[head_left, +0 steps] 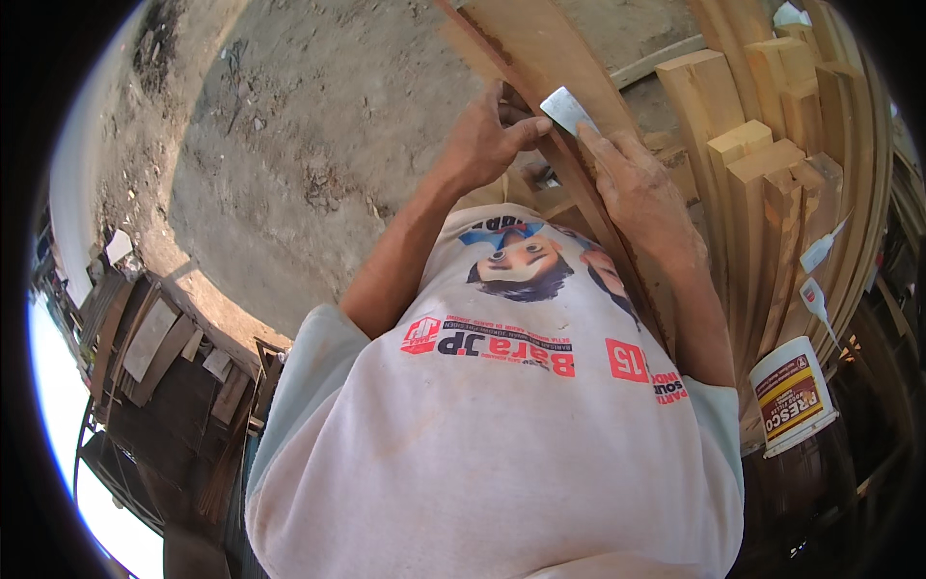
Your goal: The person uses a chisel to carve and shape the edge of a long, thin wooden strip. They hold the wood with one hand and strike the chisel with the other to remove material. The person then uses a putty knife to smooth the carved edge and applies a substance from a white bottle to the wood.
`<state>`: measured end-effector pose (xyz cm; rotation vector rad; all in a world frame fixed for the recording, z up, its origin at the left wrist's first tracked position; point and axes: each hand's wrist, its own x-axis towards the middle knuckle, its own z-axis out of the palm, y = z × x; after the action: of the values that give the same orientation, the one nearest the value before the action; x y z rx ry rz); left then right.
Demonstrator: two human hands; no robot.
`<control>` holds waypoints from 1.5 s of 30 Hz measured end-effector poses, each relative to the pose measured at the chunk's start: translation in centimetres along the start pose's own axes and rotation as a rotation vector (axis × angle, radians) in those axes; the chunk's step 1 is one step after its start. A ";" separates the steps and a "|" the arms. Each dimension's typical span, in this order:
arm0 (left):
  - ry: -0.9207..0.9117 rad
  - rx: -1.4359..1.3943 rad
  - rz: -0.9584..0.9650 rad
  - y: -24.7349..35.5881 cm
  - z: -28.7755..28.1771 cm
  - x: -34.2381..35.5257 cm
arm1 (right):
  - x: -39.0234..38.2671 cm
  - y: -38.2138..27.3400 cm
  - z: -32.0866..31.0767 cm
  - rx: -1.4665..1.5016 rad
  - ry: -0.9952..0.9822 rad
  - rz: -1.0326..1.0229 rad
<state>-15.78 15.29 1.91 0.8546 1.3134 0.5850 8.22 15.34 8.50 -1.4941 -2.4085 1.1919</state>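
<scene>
My right hand is closed around a flat metal putty knife, its handle hidden in my fingers. The pale blade lies across a long brown wooden board that runs from the far middle down along my right side. At the board's left edge, my left hand has its fingers curled on the wood and partly hidden. Its thumb points toward the blade's corner, and the two hands are close together. The front of my printed white shirt is below them.
Several upright wooden pieces stand packed at the right. Beside them are a white nozzle bottle and a white labelled tub. Scrap wood is heaped at the left, past bare dirt ground.
</scene>
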 end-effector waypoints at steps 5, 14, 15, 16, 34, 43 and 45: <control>0.033 0.076 0.106 -0.8 0.2 0.0 | -1.4 0.7 0.1 0.000 -0.026 0.080; 0.012 0.047 0.089 -0.5 0.1 0.1 | 2.2 0.0 0.1 -0.014 0.092 -0.020; 0.009 0.044 0.064 0.0 0.1 -0.1 | 2.8 -0.4 -0.1 -0.015 0.102 -0.034; 0.006 0.041 0.039 0.6 0.1 -0.3 | 2.5 -0.2 0.1 -0.028 0.053 -0.008; 0.027 0.055 0.020 0.7 0.4 -0.5 | -3.4 5.2 0.0 -0.066 0.096 -0.027; 0.030 0.047 0.049 0.1 0.3 -0.4 | 0.1 5.3 -0.6 -0.151 0.089 -0.148; 0.028 0.062 0.054 0.2 0.3 -0.4 | 1.5 5.3 -1.0 -0.201 0.081 -0.195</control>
<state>-15.60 15.01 2.33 0.9380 1.3427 0.6036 11.73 18.31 5.34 -1.2868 -2.6108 0.8567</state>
